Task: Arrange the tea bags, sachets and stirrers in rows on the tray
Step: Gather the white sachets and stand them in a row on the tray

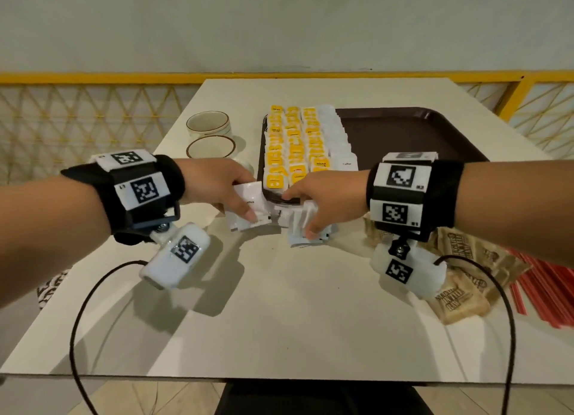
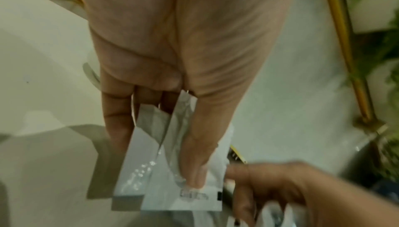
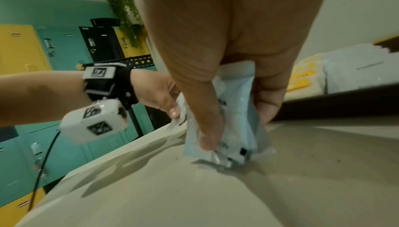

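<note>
Left hand [image 1: 217, 184] and right hand [image 1: 326, 200] each pinch white coffee sachets [image 2: 183, 188]; only head view shows tray [image 1: 419, 128] rows, cups [image 1: 208, 124].

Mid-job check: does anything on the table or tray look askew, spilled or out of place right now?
Nothing spilled or damaged. The tray rows look tidy. What is loose: brown sachets lie in a jumbled heap at the table's right edge beside the red stirrers, off the tray. The left hand and the right hand each hold white sachets.

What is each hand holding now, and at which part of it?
Left hand pinches white sachets, thumb on their faces. Right hand grips a bunch of white sachets across its sides.
</note>
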Tool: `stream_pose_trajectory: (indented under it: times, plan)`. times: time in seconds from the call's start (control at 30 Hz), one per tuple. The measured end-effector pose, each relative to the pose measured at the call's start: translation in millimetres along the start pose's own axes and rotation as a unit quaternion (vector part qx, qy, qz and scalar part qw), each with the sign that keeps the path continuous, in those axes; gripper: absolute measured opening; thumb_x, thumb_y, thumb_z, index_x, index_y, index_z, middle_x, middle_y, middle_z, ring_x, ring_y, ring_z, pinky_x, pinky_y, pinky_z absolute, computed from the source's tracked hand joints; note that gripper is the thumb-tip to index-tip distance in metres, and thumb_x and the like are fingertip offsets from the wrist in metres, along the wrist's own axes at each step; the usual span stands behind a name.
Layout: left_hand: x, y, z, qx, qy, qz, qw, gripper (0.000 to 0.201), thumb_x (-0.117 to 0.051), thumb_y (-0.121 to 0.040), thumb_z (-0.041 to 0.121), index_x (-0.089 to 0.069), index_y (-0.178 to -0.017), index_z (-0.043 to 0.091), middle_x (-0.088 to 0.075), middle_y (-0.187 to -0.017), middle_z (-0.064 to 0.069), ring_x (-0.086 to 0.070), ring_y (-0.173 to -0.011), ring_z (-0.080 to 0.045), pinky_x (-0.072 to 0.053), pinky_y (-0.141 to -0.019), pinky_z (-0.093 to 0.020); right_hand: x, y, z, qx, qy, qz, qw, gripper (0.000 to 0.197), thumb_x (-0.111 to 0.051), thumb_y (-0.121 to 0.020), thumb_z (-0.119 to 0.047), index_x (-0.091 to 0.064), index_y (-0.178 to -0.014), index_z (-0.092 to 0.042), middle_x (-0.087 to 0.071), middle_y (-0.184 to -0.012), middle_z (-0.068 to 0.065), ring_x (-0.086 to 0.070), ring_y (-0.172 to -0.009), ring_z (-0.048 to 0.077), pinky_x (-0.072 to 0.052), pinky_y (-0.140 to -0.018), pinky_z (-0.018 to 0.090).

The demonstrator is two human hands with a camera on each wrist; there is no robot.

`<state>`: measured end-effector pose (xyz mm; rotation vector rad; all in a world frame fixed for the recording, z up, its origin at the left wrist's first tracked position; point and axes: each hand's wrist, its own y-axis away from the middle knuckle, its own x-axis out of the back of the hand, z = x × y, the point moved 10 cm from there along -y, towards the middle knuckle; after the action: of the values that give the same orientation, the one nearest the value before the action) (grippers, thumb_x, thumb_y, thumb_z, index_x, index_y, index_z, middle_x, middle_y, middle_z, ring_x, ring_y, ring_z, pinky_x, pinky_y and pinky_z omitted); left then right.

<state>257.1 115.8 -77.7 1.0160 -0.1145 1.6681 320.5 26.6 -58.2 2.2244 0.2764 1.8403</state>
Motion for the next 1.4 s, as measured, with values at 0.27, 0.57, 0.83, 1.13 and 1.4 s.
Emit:
stream_pose_trajectory:
  times: [0.27, 0.57, 0.83, 1.13, 1.4]
  plan:
    - [6.5, 2.4, -4.5, -0.015, 0.145, -0.033, 0.989, 0.078, -0.095, -0.026, 0.043, -0.071, -0.09, 0.006, -0.073, -0.092, -0.015, -0.071, -0.079, -0.021, -0.056, -0.064, -0.023, -16.9, -4.3, -5.8, 0.005, -0.007, -0.008, 1.0, 0.04, -0.068, -0.085, -0.028, -0.06, -0.118, -0.008, -0.056, -0.104, 0.003, -0.052, -0.091, 0.02, -0.042, -0.067, 0.025]
    - [19.3, 8.6, -5.3, 0.011, 0.097, 0.027, 0.995, 0.019, -0.076, -0.072, 0.006, -0.069, -0.09, 0.004, -0.074, -0.089, -0.014, -0.07, -0.078, -0.025, -0.06, -0.07, -0.03, -18.1, -9.7, -34.9, 0.051, -0.028, 0.028, 0.998, 0.056, -0.076, -0.078, -0.036, -0.059, -0.124, -0.009, -0.061, -0.116, 0.007, -0.056, -0.103, 0.02, -0.046, -0.083, 0.029]
    - [46.7, 22.2, 10.4, -0.018, 0.167, 0.076, 0.983, 0.07, -0.095, -0.035, 0.038, -0.068, -0.093, 0.008, -0.073, -0.091, -0.011, -0.07, -0.081, -0.02, -0.059, -0.067, -0.026, -17.7, -25.1, -39.4, 0.047, -0.009, -0.005, 0.999, 0.045, -0.077, -0.076, -0.022, -0.055, -0.114, -0.012, -0.057, -0.1, 0.001, -0.056, -0.089, 0.021, -0.041, -0.063, 0.024]
    - [88.4, 21.2, 112.5, -0.199, 0.362, 0.191, 0.89, 0.023, -0.071, -0.072, 0.013, -0.064, -0.093, 0.013, -0.067, -0.079, 0.002, -0.062, -0.071, -0.012, -0.054, -0.065, -0.024, 76.4, 24.1, 34.6, 0.023, -0.292, 0.263, 0.919, 0.024, -0.074, -0.078, -0.008, -0.069, -0.101, -0.013, -0.068, -0.099, 0.0, -0.065, -0.089, 0.015, -0.051, -0.074, 0.022]
    - [78.5, -34.2, 190.3, -0.271, 0.514, 0.201, 0.789, 0.007, -0.066, -0.085, 0.008, -0.062, -0.084, 0.014, -0.061, -0.079, -0.002, -0.051, -0.076, -0.017, -0.052, -0.064, -0.024, 143.8, 97.5, 147.5, 0.044, -0.648, 0.444, 0.617, 0.036, -0.062, -0.083, 0.009, -0.059, -0.116, -0.007, -0.067, -0.1, 0.013, -0.069, -0.089, 0.025, -0.059, -0.076, 0.043]
